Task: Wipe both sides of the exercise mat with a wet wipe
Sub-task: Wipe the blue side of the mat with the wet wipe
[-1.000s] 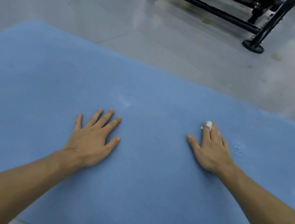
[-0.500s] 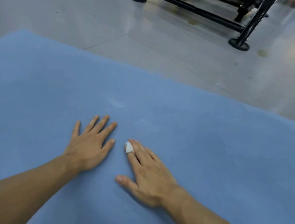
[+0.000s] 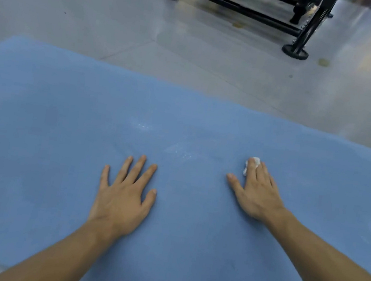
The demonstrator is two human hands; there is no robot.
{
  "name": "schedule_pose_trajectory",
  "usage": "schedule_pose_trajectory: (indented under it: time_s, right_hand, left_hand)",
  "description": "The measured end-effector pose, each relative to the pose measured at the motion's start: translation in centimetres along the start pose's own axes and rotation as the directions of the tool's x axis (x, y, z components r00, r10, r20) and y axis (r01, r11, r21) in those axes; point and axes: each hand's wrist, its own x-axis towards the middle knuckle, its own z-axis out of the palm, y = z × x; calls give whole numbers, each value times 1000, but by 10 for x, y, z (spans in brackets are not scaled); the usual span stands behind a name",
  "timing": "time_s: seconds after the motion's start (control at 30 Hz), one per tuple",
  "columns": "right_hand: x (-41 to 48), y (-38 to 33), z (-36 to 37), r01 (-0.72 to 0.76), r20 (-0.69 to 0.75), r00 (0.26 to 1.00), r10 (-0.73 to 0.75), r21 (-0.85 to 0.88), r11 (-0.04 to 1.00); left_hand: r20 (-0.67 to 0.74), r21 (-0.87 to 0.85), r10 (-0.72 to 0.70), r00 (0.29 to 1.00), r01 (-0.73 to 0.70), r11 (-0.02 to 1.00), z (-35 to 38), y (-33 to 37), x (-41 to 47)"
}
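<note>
Exercise mat (image 3: 53, 124): blue, spread flat on a pale grey floor (image 3: 79, 10); it fills the lower part of the view, its far edge running slantwise from upper left down to the right, and a strip of floor shows past its near left corner.
Left hand (image 3: 123, 198): lies palm down on the mat, left of the mat's middle. The fingers are straight and spread, the thumb is out to the side, and it holds nothing. Its bare forearm comes in over the mat's near edge.
Pale marks (image 3: 178, 150): faint whitish, speckled patches on the mat surface, just beyond the left hand's fingertips and toward the mat's far edge.
Black metal frame (image 3: 238, 8): stands on the floor well beyond the mat's far edge, with a long low crossbar and round feet. Its upper part is cut off by the top of the view.
Wet wipe (image 3: 253, 163): small, white and crumpled, lying on the mat right of its middle; only a bit of it shows, poking out from under the fingertips.
Right hand (image 3: 257, 196): palm down on the mat with fingers straight and close together, pressing the wipe flat against the surface; the thumb is stretched out to the left, touching the mat.
Yellowish spot (image 3: 323, 62): a small stain on the floor beyond the mat, just beside the frame's right foot.
</note>
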Motion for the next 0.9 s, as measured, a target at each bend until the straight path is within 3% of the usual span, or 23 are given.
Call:
schedule_pose_trajectory:
  time_s: [0.1, 0.2, 0.47, 0.77, 0.83, 0.9]
  right_hand:
    - [24, -35, 4, 45, 26, 999, -46, 24, 999]
    - [25, -68, 8, 191, 41, 981, -192, 25, 981]
    - [-46, -72, 3, 505, 185, 847, -499, 15, 863]
    - [-138, -85, 5, 506, 213, 818, -534, 174, 845]
    - [-142, -86, 4, 440, 154, 847, -508, 333, 834]
    - [-137, -89, -1, 316, 36, 922, -384, 502, 805]
  left_hand:
    - [0, -4, 0, 1000, 0, 1000, -1, 0, 0]
    - [-2, 9, 3, 1000, -3, 1000, 0, 0, 1]
    - [35, 16, -4, 999, 3, 1000, -2, 3, 0]
    - [123, -193, 21, 992, 3, 981, -14, 25, -34]
    - [106, -268, 34, 994, -4, 963, -18, 25, -35]
    - [41, -425, 24, 999, -4, 905, -24, 29, -33]
